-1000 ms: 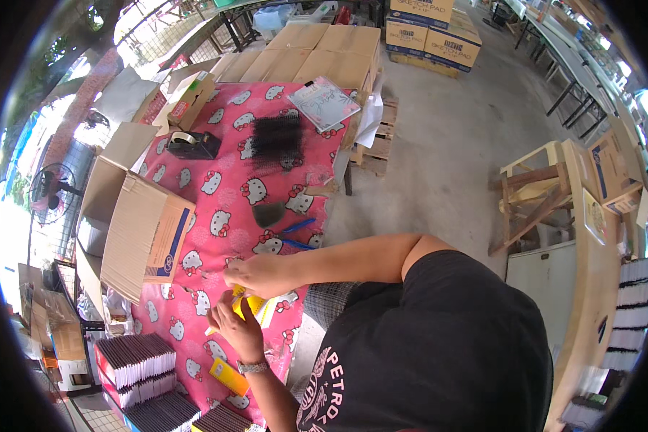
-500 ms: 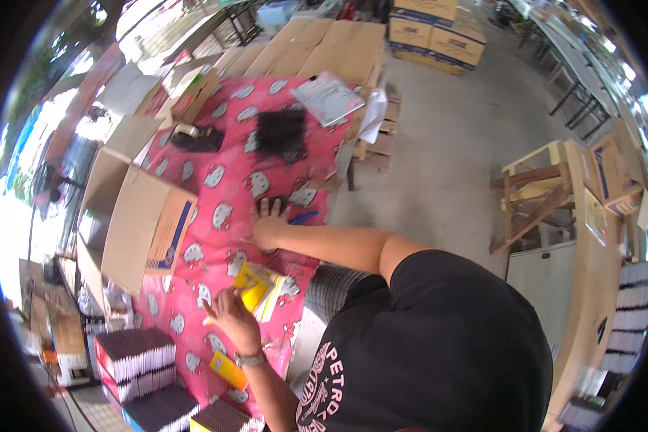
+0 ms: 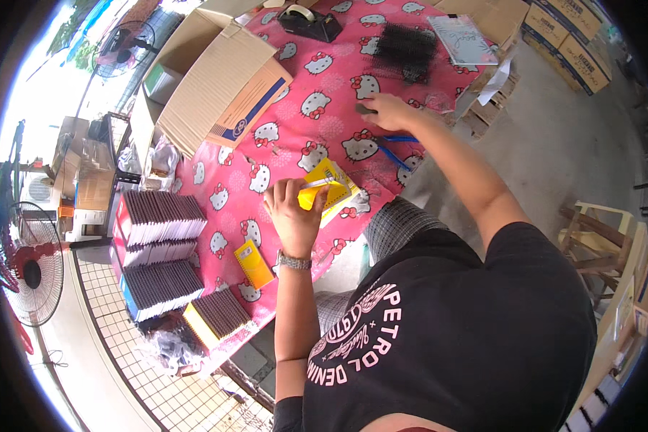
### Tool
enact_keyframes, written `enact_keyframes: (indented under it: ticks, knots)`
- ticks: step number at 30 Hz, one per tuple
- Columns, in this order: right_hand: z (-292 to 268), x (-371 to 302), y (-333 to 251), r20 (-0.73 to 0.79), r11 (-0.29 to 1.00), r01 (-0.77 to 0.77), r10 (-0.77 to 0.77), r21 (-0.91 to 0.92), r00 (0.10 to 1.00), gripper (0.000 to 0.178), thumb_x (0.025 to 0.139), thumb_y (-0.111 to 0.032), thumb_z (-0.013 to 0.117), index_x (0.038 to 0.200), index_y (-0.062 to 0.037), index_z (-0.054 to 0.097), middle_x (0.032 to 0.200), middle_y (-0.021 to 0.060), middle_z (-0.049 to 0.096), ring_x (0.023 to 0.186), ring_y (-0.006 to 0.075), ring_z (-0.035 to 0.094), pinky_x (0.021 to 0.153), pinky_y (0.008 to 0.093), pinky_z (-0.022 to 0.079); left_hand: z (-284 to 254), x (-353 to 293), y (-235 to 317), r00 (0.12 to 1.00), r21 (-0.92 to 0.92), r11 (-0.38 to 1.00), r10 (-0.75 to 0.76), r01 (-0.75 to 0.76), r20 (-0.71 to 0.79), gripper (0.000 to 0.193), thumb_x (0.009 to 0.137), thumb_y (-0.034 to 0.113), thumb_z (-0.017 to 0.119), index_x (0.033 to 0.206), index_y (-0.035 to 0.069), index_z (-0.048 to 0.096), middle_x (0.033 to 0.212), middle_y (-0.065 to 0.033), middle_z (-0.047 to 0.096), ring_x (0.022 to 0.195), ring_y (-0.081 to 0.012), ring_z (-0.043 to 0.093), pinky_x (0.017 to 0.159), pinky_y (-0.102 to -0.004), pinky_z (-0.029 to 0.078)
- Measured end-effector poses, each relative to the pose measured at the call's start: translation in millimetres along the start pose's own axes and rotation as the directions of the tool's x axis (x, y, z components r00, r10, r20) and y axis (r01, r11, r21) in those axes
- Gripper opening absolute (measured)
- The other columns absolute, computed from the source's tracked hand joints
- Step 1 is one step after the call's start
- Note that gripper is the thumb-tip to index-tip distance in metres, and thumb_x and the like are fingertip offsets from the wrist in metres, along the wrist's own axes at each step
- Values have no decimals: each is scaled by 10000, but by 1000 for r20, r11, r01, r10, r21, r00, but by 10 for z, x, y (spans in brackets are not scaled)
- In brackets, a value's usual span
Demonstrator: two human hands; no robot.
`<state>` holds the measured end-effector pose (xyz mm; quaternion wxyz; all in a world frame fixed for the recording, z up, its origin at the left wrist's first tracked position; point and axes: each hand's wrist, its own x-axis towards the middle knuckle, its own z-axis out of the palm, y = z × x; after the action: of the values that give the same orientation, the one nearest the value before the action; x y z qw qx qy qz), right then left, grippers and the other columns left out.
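Lying on the pink counter (image 3: 284, 155), the yellow book (image 3: 328, 170) is near the person's lap, with the left hand (image 3: 295, 214) at its left side. The left hand is half curled, thumb and fingers close together. A thin pale strip (image 3: 317, 184) shows by the fingertips, but I cannot tell if it is held or just lies on the book. A second ago both hands were at the book. Now the right hand (image 3: 387, 114) is farther up the counter, at a dark pad (image 3: 366, 109). Its fingers were spread wide; now they are bent in on the pad, though I cannot tell how tight. So, it seems, only the left hand minds the book while the right is busy with the pad. Two blue tools (image 3: 391, 155) lie just below the right hand. A small book (image 3: 255, 264) lies beside the left wrist. Farther out are book stacks (image 3: 162, 216), an open box (image 3: 216, 86) and black coils (image 3: 405, 52).
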<state>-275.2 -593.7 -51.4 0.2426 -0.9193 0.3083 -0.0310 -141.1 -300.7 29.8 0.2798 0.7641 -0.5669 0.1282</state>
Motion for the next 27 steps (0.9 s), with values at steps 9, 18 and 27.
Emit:
enact_keyframes:
  ticks: [9, 18, 27]
  knots:
    - [-666, -439, -961, 188, 404, 65, -555, 913, 810, 464, 822, -65, 571, 1274, 12, 640, 1443, 157, 536, 1296, 202, 521, 1071, 316, 386, 5, 45, -40, 999, -52, 999, 0, 2, 36, 332, 781, 282, 803, 943, 46, 635, 931, -104, 602, 934, -329, 523, 855, -443, 421]
    - [-837, -470, -1006, 179, 271, -40, -510, 962, 842, 343, 852, -169, 648, 1125, 31, 699, 1014, 60, 697, 951, 122, 610, 866, 276, 471, 17, 54, -127, 999, -64, 997, -34, 35, 7, 259, 809, 238, 787, 938, 67, 641, 931, -87, 616, 914, -318, 542, 841, -440, 434]
    - [-649, -426, -965, 183, 555, 311, -662, 771, 726, 229, 765, -50, 756, 813, 3, 538, 1112, 147, 684, 1040, 171, 616, 921, 314, 474, 36, -16, -62, 1000, 6, 1000, -8, 7, 24, 273, 722, 161, 820, 904, 72, 637, 926, -89, 625, 909, -321, 555, 864, -438, 443]
